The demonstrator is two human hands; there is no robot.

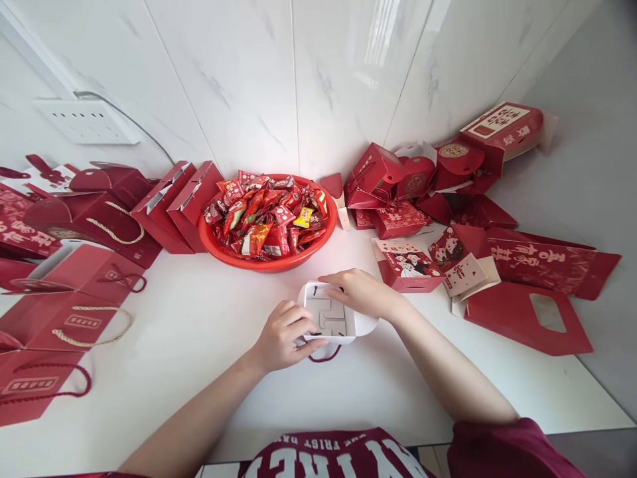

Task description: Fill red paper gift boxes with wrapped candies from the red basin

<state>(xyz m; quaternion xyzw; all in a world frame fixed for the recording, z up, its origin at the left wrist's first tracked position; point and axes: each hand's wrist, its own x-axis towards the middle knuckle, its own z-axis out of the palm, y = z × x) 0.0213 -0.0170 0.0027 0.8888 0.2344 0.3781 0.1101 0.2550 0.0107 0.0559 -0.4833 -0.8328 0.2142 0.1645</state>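
Note:
A small gift box with a white inside stands on the white table in front of me, its top open and interlocked flaps showing on its floor. A dark red cord handle sticks out at its near side. My left hand grips the box's left wall, fingertips over the rim and thumb along the near side. Curled over the far right part of the rim, my right hand holds the box too; some of its fingertips are inside or hidden. Beyond the box sits a red basin heaped with wrapped sweets.
Several red gift boxes with rope handles line the left side. Two upright red boxes stand beside the basin. Folded and flat red cartons pile up on the right, near a box with a printed couple. A socket strip is behind.

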